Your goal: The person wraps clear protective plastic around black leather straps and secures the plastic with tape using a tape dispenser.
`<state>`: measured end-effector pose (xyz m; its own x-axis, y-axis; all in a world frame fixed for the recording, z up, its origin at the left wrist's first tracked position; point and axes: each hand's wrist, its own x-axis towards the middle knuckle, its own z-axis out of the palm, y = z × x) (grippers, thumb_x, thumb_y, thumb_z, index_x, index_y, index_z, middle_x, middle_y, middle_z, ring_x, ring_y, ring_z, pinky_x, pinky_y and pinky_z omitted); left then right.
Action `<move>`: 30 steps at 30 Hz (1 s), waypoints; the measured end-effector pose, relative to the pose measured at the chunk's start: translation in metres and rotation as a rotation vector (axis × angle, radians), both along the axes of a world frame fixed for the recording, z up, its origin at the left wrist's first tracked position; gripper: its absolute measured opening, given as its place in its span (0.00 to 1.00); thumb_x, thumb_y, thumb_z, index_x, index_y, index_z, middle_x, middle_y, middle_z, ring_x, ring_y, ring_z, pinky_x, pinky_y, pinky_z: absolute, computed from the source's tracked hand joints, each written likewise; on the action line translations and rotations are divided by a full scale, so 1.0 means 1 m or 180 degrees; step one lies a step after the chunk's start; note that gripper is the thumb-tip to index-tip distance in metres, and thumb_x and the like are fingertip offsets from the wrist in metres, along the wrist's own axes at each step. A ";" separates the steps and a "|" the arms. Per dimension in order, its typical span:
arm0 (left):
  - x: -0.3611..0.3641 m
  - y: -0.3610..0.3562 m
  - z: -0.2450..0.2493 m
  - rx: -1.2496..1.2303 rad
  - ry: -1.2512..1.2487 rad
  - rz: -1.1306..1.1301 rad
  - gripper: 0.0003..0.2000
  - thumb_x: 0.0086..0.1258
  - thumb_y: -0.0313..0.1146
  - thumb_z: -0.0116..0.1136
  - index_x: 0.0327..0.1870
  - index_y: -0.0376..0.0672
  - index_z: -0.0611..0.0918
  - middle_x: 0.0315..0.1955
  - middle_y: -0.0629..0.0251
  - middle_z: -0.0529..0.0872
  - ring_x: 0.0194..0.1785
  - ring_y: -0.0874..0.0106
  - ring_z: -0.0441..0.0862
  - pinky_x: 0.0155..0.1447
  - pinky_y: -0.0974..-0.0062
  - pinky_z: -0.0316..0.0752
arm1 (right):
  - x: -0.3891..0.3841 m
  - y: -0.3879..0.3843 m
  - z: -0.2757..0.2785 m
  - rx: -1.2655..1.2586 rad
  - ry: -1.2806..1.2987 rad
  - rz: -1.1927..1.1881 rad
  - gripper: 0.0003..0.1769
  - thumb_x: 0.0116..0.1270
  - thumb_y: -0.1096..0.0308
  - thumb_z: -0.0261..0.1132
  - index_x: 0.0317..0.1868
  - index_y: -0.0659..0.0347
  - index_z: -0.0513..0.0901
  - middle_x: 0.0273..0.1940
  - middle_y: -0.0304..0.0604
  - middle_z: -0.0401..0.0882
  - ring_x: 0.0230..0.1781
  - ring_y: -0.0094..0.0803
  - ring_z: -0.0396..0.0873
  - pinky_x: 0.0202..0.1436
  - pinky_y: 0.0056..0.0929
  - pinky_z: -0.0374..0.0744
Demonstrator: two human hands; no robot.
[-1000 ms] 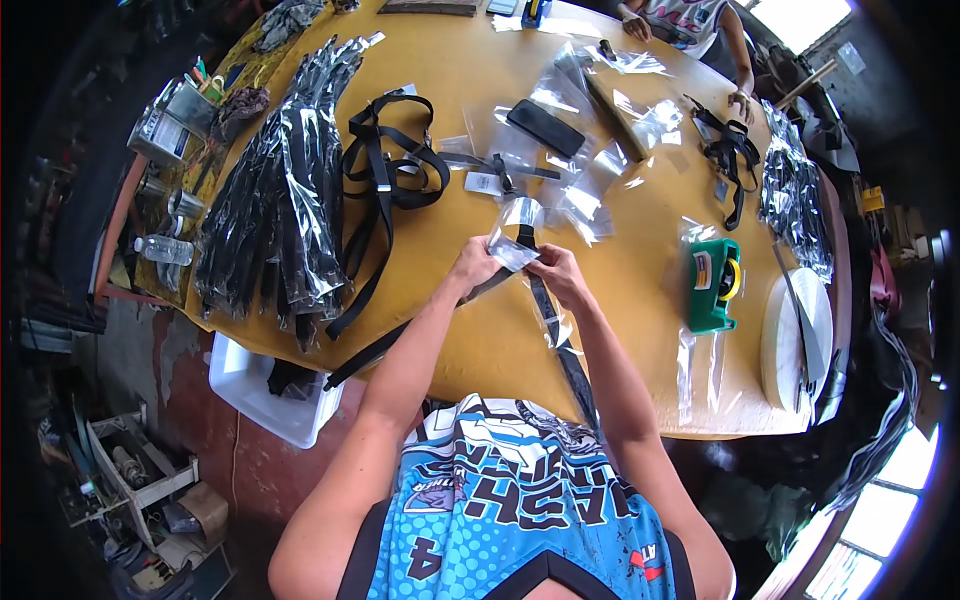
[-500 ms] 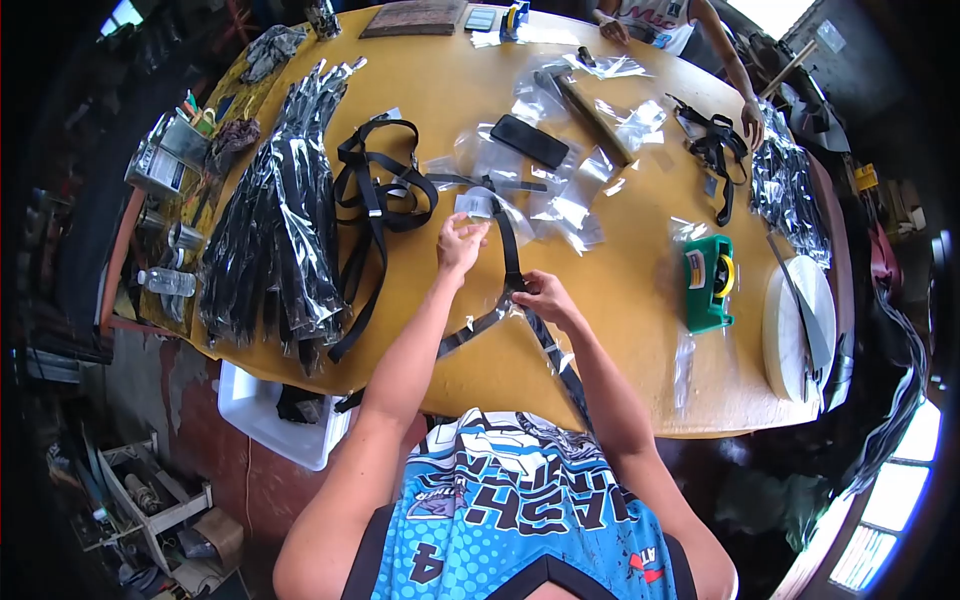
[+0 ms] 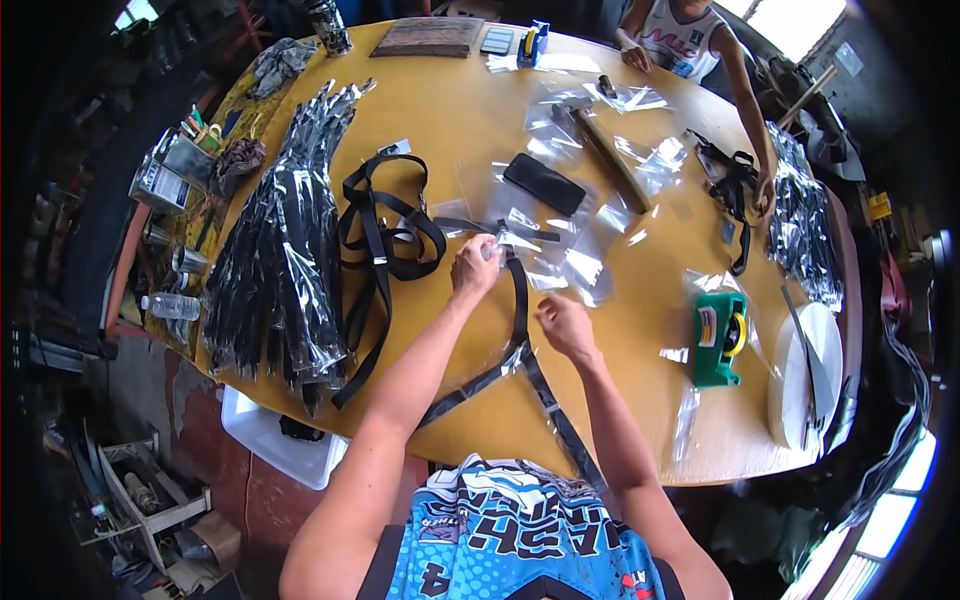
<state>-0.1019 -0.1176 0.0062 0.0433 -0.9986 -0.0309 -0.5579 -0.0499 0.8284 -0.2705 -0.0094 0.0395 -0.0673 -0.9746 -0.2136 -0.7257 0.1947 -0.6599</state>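
A black webbing harness (image 3: pixel 520 305) lies on the table in front of me, its long strap splitting into two lower legs that look covered in clear plastic. At its upper crossing, my left hand (image 3: pixel 478 266) is closed on a small pale tag (image 3: pixel 490 250), partly hidden by the fingers. My right hand (image 3: pixel 567 325) is just right of the long strap, apart from it, with its fingers curled in. Whether anything is inside those fingers is hidden. Left of my left hand lies another black harness (image 3: pixel 378 235), loosely looped.
A pile of plastic-wrapped black straps (image 3: pixel 280 240) lies left. Beyond my hands are a phone (image 3: pixel 545 184), clear plastic bags (image 3: pixel 585 275) and a hammer (image 3: pixel 615 160). To the right are a green tape dispenser (image 3: pixel 714 340) and a co-worker's hand (image 3: pixel 765 195) at black straps (image 3: pixel 735 190).
My right hand has left the strap's lower junction and moved up and right. My left hand has closed in on the tag. The co-worker's hand has come to the black straps.
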 end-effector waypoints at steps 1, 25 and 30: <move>0.000 -0.006 0.001 -0.0183 -0.0122 -0.0081 0.15 0.62 0.39 0.58 0.45 0.41 0.80 0.40 0.58 0.85 0.41 0.61 0.83 0.45 0.68 0.76 | -0.006 -0.011 0.002 -0.0366 -0.0007 -0.0110 0.10 0.58 0.63 0.61 0.35 0.61 0.82 0.31 0.48 0.82 0.36 0.45 0.81 0.40 0.39 0.77; -0.018 -0.148 -0.013 -0.0743 -0.0400 -0.0392 0.10 0.47 0.30 0.71 0.26 0.38 0.80 0.50 0.48 0.73 0.53 0.56 0.74 0.53 0.64 0.72 | -0.086 -0.241 0.009 -0.0164 0.0129 0.0247 0.51 0.31 0.46 0.79 0.52 0.69 0.67 0.43 0.57 0.76 0.45 0.45 0.77 0.49 0.37 0.75; -0.040 -0.164 -0.003 -0.0732 -0.0113 -0.0866 0.17 0.46 0.30 0.72 0.36 0.39 0.79 0.53 0.51 0.69 0.53 0.56 0.74 0.56 0.64 0.72 | -0.121 -0.218 0.022 -0.0213 -0.0757 -0.0351 0.52 0.38 0.54 0.79 0.58 0.74 0.62 0.37 0.47 0.76 0.31 0.29 0.77 0.30 0.27 0.78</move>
<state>-0.1415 -0.2812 0.0034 -0.2281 -0.9544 0.1927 -0.5537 0.2900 0.7806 -0.3914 -0.2273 0.0611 -0.1294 -0.9766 -0.1715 -0.5254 0.2142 -0.8234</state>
